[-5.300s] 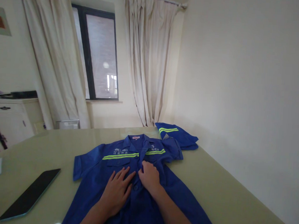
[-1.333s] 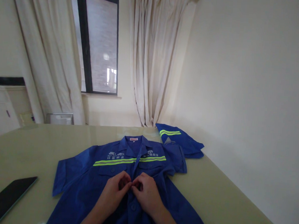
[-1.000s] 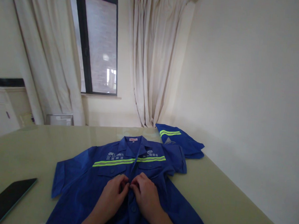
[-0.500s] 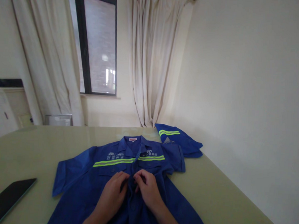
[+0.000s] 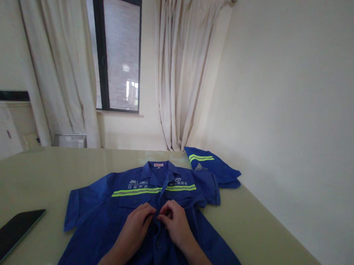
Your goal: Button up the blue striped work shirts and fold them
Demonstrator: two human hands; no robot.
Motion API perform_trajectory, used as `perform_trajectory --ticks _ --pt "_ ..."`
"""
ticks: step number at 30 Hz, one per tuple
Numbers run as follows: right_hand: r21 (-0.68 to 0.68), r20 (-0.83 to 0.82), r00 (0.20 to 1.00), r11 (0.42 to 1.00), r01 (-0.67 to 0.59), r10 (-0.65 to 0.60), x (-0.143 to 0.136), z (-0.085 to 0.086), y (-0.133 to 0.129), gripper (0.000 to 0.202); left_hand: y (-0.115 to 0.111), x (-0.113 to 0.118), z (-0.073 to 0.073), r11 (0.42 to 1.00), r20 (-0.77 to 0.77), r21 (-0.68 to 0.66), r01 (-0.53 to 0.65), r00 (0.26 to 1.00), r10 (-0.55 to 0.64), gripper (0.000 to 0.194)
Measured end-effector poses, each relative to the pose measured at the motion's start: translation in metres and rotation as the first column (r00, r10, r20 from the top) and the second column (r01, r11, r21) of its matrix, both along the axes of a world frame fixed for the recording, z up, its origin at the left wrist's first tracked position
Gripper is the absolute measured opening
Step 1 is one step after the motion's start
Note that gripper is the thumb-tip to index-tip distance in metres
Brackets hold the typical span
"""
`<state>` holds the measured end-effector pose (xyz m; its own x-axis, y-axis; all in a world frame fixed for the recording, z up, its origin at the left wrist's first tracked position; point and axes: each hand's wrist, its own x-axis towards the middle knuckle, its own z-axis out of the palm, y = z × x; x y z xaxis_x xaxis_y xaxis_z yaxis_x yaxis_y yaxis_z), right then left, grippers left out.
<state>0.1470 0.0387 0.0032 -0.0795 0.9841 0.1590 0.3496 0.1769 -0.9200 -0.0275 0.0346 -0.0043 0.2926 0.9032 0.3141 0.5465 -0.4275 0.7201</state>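
A blue short-sleeved shirt point(image 5: 100, 207) with yellow-green reflective stripes and white print lies face up on the table, its collar pointing away from me. My left hand point(image 5: 135, 226) pinches the left side of the front opening. Opposite it, my right hand point(image 5: 175, 224) grips the other edge of the placket, thumb and forefinger pressed together. The fingertips of both hands nearly meet at the shirt's middle, below the stripe. Any button between them is hidden by the fingers.
Another blue garment point(image 5: 213, 166), folded, lies beyond the shirt's right sleeve, near the wall. A dark flat panel point(image 5: 10, 236) rests at the near left of the pale green table point(image 5: 266, 234). Curtains point(image 5: 181, 68) and a window point(image 5: 120, 53) are behind, with a white cabinet point(image 5: 3, 130) at left.
The thumb and forefinger of my right hand have closed together at the placket. My left hand has barely moved. The whole view has shifted slightly.
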Motion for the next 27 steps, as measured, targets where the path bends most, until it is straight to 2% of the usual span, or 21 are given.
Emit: perform_trajectory --ticks 4,8,13,18,21,23,25,27 --pt "0.145 0.065 0.998 0.989 0.01 -0.02 -0.001 0.0 -0.005 0.017 0.001 0.001 0.005 0.996 0.051 -0.09 -0.012 0.999 0.017 0.029" --pt "0.161 0.048 0.999 0.987 0.001 -0.009 -0.001 0.001 -0.006 0.017 0.002 0.0 0.011 0.994 -0.001 -0.102 -0.031 1.0 0.031 0.025" --pt "0.051 -0.057 0.998 0.999 -0.001 0.004 0.0 0.001 0.0 0.013 0.004 -0.005 0.015 0.999 -0.098 -0.03 -0.043 0.994 0.04 0.016" --pt "-0.135 -0.182 0.983 0.991 0.004 -0.029 0.001 -0.012 0.012 0.013 -0.001 -0.003 0.018 0.991 -0.259 0.128 -0.044 0.963 0.076 0.013" --pt "-0.174 -0.233 0.973 0.984 -0.045 0.003 0.003 -0.018 0.016 0.018 -0.007 0.002 0.019 0.979 -0.301 0.2 -0.033 0.949 0.093 0.02" --pt "-0.18 -0.206 0.978 0.981 -0.076 0.038 0.005 -0.018 0.015 0.022 -0.009 0.005 0.019 0.976 -0.33 0.217 -0.007 0.941 0.08 0.023" --pt "-0.117 -0.116 0.992 0.991 -0.072 0.058 0.006 -0.015 0.012 0.023 -0.008 0.006 0.017 0.979 -0.346 0.205 0.005 0.936 0.067 0.023" --pt "0.058 0.003 0.999 0.997 -0.042 0.042 0.007 -0.01 0.005 0.021 -0.004 0.003 0.014 0.983 -0.334 0.181 -0.028 0.939 0.088 0.028"
